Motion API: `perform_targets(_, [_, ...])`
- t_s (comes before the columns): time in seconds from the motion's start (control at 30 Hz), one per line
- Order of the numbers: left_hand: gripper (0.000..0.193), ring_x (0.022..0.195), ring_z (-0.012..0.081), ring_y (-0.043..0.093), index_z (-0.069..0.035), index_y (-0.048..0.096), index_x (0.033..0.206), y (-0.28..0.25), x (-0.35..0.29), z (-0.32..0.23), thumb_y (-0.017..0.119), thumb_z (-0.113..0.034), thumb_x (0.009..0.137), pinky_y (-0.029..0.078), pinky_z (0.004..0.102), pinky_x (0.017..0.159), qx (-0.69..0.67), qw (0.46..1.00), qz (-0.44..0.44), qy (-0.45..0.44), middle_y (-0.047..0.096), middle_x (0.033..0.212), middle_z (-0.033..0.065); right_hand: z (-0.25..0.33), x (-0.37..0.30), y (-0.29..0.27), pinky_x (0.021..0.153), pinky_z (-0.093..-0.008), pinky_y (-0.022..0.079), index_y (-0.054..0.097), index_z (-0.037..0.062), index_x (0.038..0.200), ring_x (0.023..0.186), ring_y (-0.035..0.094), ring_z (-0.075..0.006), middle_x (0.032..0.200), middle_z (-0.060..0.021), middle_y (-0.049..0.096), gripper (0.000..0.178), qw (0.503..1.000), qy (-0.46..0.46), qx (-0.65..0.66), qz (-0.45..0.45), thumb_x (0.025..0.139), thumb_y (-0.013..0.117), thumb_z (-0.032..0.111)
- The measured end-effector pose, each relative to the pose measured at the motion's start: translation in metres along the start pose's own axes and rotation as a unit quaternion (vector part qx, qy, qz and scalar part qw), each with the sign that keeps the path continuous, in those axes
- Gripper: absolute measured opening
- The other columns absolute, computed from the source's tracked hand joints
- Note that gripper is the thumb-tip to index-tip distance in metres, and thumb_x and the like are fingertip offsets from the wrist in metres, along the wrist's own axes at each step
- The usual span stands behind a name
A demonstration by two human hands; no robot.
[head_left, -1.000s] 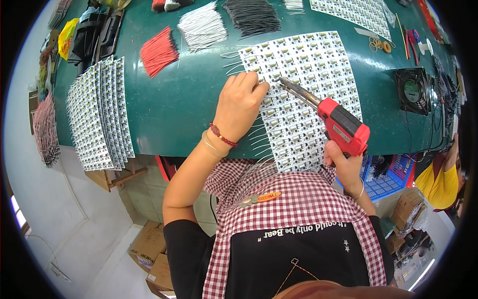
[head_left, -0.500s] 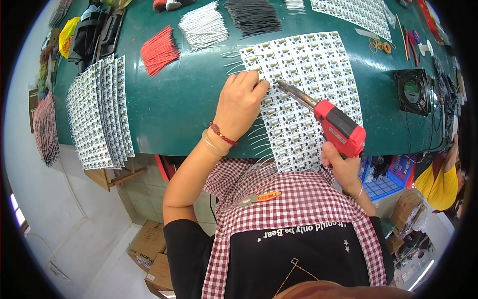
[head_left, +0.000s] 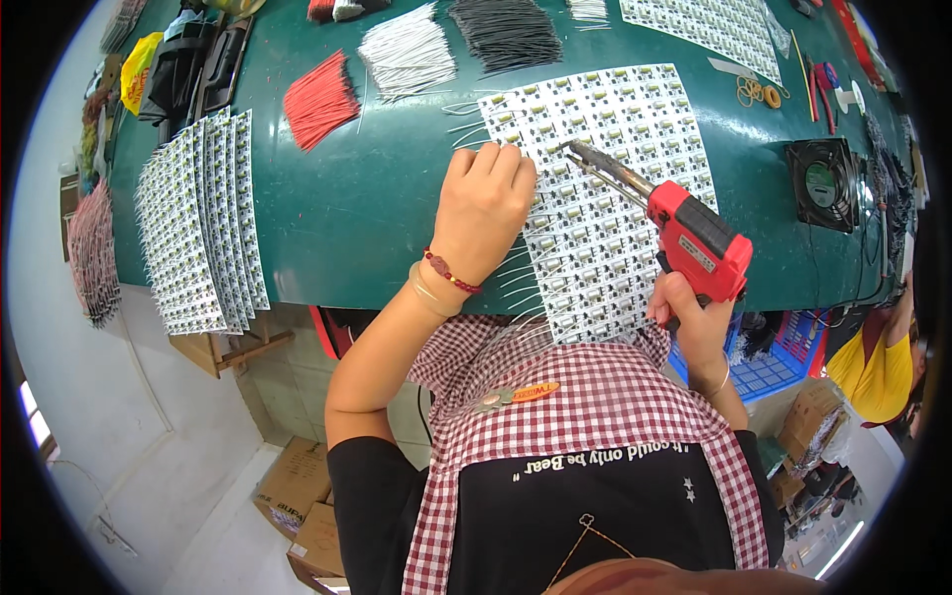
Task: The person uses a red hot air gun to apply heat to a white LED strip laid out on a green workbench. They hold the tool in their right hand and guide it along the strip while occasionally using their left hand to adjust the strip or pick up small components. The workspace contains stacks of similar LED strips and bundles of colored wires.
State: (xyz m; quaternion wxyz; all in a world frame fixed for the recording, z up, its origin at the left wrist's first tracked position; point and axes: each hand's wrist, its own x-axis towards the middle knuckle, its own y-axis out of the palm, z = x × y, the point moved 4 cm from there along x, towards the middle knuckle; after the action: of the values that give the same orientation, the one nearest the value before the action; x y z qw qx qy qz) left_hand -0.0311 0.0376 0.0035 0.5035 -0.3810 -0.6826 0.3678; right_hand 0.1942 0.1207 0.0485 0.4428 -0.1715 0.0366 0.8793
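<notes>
A white panel of small circuit boards (head_left: 605, 238) lies at the table's front edge, its near end against my checked apron. Thin white wires (head_left: 518, 281) stick out along its left edge. My left hand (head_left: 486, 203) is closed over that edge, knuckles up; whatever its fingers pinch is hidden beneath them. My right hand (head_left: 691, 322) grips the handle of a red and black soldering gun (head_left: 702, 243). The gun points to the upper left, its tip over the panel just right of my left fingers. Whether the tip touches a board I cannot tell.
Bundles of red wires (head_left: 320, 101), white wires (head_left: 407, 55) and black wires (head_left: 506, 35) lie at the back. Stacked panels (head_left: 198, 228) overhang the left front edge. A black fan (head_left: 821, 183) stands at right, below another panel (head_left: 699, 30). A blue crate (head_left: 764, 372) sits below the table.
The soldering gun and my right hand have shifted right, taking the tip away from my left fingers. My left hand has turned slightly, its thumb no longer showing. The panel has stayed put.
</notes>
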Motion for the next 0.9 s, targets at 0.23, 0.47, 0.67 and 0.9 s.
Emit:
perform_targets(0.23, [0.017,0.077,0.0207,0.054,-0.007,0.063,0.086,-0.007,-0.001,0.008,0.065,-0.001,0.07,0.041,0.0335,0.066,-0.058,0.993,-0.073,-0.076,0.052,0.078,0.0046,0.0,0.003,-0.003,0.046,-0.0218,0.041,0.06,-0.0001,0.089,0.05,0.053,-0.0076,0.063,-0.0024,0.058,0.011,1.0,-0.008,0.002,0.011,0.089,0.064,0.01])
perform_targets(0.47, [0.017,0.071,0.0216,0.049,-0.007,0.065,0.084,0.0,0.0,0.007,0.066,0.001,0.07,0.04,0.0334,0.063,-0.085,0.993,-0.059,-0.049,0.045,0.072,0.004,0.008,0.014,0.008,0.048,-0.0245,0.044,0.058,-0.0001,0.073,0.049,0.052,-0.0096,0.058,-0.0041,0.055,0.024,0.999,0.019,-0.043,0.028,0.092,0.059,0.015])
perform_targets(0.67, [0.017,0.071,0.0214,0.048,-0.007,0.066,0.084,0.004,-0.001,0.008,0.066,0.001,0.07,0.04,0.0332,0.063,-0.096,0.992,-0.06,-0.048,0.045,0.072,0.0038,0.0,0.016,0.004,0.046,-0.0203,0.042,0.06,0.0002,0.1,0.052,0.052,-0.0053,0.069,-0.0003,0.059,0.019,0.998,0.033,-0.037,0.047,0.086,0.068,0.01])
perform_targets(0.9, [0.018,0.071,0.0218,0.049,-0.008,0.066,0.085,0.003,-0.001,0.008,0.066,0.001,0.069,0.04,0.0335,0.064,-0.1,0.992,-0.057,-0.049,0.045,0.072,0.0038,-0.001,0.014,0.007,0.047,-0.0201,0.043,0.061,0.0004,0.101,0.052,0.053,-0.0048,0.071,0.0004,0.06,0.022,0.995,0.045,-0.083,0.043,0.084,0.071,0.009])
